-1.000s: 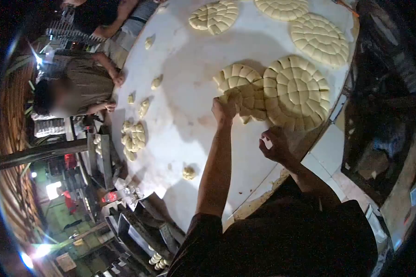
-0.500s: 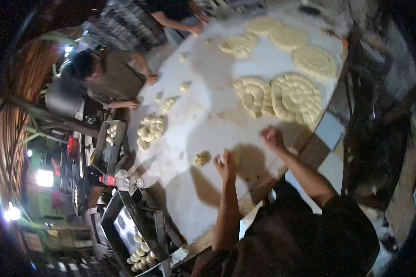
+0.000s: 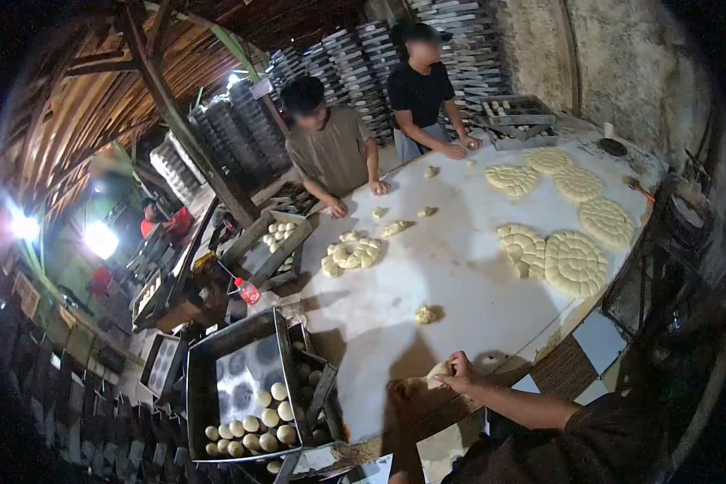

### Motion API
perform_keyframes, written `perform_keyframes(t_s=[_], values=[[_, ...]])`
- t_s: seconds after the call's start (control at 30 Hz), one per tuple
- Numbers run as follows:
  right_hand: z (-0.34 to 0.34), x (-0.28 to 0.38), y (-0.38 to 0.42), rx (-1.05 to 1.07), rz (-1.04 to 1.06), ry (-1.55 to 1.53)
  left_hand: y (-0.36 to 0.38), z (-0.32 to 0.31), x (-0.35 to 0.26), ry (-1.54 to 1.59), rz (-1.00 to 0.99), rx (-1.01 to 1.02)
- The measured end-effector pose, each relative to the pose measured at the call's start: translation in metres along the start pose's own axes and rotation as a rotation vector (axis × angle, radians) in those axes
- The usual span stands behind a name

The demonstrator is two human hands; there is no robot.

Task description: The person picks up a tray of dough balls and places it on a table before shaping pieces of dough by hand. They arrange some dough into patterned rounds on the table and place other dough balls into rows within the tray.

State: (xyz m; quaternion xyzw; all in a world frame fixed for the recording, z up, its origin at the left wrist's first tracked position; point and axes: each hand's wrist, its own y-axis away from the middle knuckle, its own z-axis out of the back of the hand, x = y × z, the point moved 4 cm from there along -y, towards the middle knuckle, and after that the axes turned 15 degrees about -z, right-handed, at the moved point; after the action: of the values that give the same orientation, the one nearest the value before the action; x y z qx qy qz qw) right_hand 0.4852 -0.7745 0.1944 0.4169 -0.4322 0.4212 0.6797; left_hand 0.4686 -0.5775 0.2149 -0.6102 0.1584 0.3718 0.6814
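Observation:
Near the front edge of the table, my right hand (image 3: 458, 371) has its fingers curled round a piece of dough (image 3: 437, 376). My left hand (image 3: 401, 393) is in dark shadow just left of it, and its fingers cannot be made out. A small lump of dough (image 3: 425, 315) lies on the white tabletop (image 3: 379, 315) beyond my hands. Farther to the right sit a large scored dough round (image 3: 575, 264) and a partly used one (image 3: 523, 248). Several cut dough pieces (image 3: 352, 253) form a cluster at the far left of the table.
At left, a metal tray (image 3: 285, 355) holds several dough balls (image 3: 251, 423); another tray (image 3: 294, 242) stands behind it. A red-capped bottle (image 3: 248, 290) is between them. Two people (image 3: 331, 149) (image 3: 422, 93) work across the table. More scored rounds (image 3: 605, 223) lie at the right.
The view has tilted up and turned left, showing more of the trays and room. My right hand has come in beside my left near the table edge, around a dough piece.

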Motion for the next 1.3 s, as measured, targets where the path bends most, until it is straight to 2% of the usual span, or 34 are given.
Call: perform_keyframes(t_s=[0.07,0.13,0.17,0.2,0.23,0.27,0.3,0.33,0.37,0.4,0.43,0.47,0.53,0.57,0.63,0.67,0.7,0.73,0.8,0.83,0.87,0.93,1.0,1.07,1.13,1.17,1.2,1.23,1.3], values=[[-0.006,-0.015,-0.014,0.005,0.044,0.000,0.014,0.005,0.005,-0.250,-0.183,-0.076],[-0.006,-0.033,-0.031,-0.009,0.095,-0.105,-0.016,-0.002,-0.057,-0.105,-0.018,-0.089],[0.011,-0.030,-0.032,-0.075,0.154,-0.112,-0.020,-0.009,-0.068,-0.034,0.063,-0.099],[0.038,-0.016,-0.037,-0.141,0.218,-0.124,-0.006,-0.014,-0.047,0.344,0.311,-0.203],[0.066,0.004,-0.044,-0.207,0.286,-0.140,0.009,-0.019,-0.029,0.691,0.561,-0.405],[0.097,0.006,-0.057,-0.203,0.236,-0.197,0.027,-0.015,0.002,0.705,0.563,-0.385],[0.132,0.006,-0.068,-0.200,0.187,-0.251,0.026,-0.007,-0.001,0.310,0.240,-0.095],[0.167,0.021,-0.064,-0.164,0.096,-0.162,0.028,0.002,-0.007,-0.117,-0.101,0.035],[0.197,0.029,-0.065,-0.128,0.008,-0.072,0.020,-0.006,-0.014,-0.570,-0.207,0.447],[0.217,0.018,-0.073,-0.077,0.265,0.236,0.013,-0.014,-0.025,-0.956,-0.463,0.796],[0.236,-0.002,-0.075,-0.020,0.523,0.543,0.005,-0.018,-0.015,-0.920,-0.143,1.122],[0.242,-0.012,-0.081,0.036,0.786,0.847,-0.038,-0.027,-0.034,-0.889,-0.154,0.939],[0.250,0.028,-0.109,0.003,0.743,0.742,-0.123,-0.045,-0.075,-0.779,-0.207,0.575],[0.246,0.048,-0.120,-0.012,0.719,0.692,-0.129,-0.059,-0.059,-0.775,-0.159,0.552],[0.197,0.032,-0.151,0.005,0.577,0.622,-0.131,-0.089,-0.020,-0.705,-0.014,0.474],[0.179,0.025,-0.142,0.055,0.574,0.601,-0.125,-0.110,-0.009,-0.635,0.084,0.414],[0.161,0.018,-0.132,0.104,0.570,0.580,-0.114,-0.143,-0.024,-0.386,0.186,0.384],[0.145,0.015,-0.103,0.174,0.652,0.612,-0.105,-0.150,-0.041,-0.458,0.053,0.464],[0.160,0.016,-0.079,0.286,0.857,0.577,-0.058,-0.144,-0.053,-0.571,-0.178,0.646],[0.180,0.017,-0.084,0.298,0.894,0.566,-0.029,-0.127,-0.046,-0.611,-0.269,0.754],[0.200,0.017,-0.089,0.309,0.932,0.555,-0.014,-0.103,-0.022,-0.676,-0.019,0.860],[0.220,0.026,-0.132,0.254,0.811,0.598,-0.017,-0.081,-0.001,-0.757,0.178,0.801],[0.210,0.044,-0.174,0.172,0.682,0.585,-0.084,-0.071,0.008,-0.824,0.053,0.499],[0.173,0.066,-0.187,0.050,0.662,0.569,-0.123,-0.079,0.030,-0.618,0.165,0.216],[0.146,0.063,-0.177,-0.006,0.704,0.572,-0.128,-0.112,0.039,-0.471,0.276,0.228],[0.140,0.055,-0.171,0.003,0.727,0.585,-0.126,-0.126,0.029,-0.557,0.215,0.372],[0.141,0.034,-0.152,0.083,0.748,0.618,-0.116,-0.134,0.014,-0.520,0.075,0.462],[0.152,0.034,-0.151,0.148,0.777,0.637,-0.096,-0.139,0.001,-0.645,0.065,0.838],[0.177,0.039,-0.148,0.286,0.829,0.669,-0.054,-0.100,-0.004,-0.535,-0.203,0.664]])
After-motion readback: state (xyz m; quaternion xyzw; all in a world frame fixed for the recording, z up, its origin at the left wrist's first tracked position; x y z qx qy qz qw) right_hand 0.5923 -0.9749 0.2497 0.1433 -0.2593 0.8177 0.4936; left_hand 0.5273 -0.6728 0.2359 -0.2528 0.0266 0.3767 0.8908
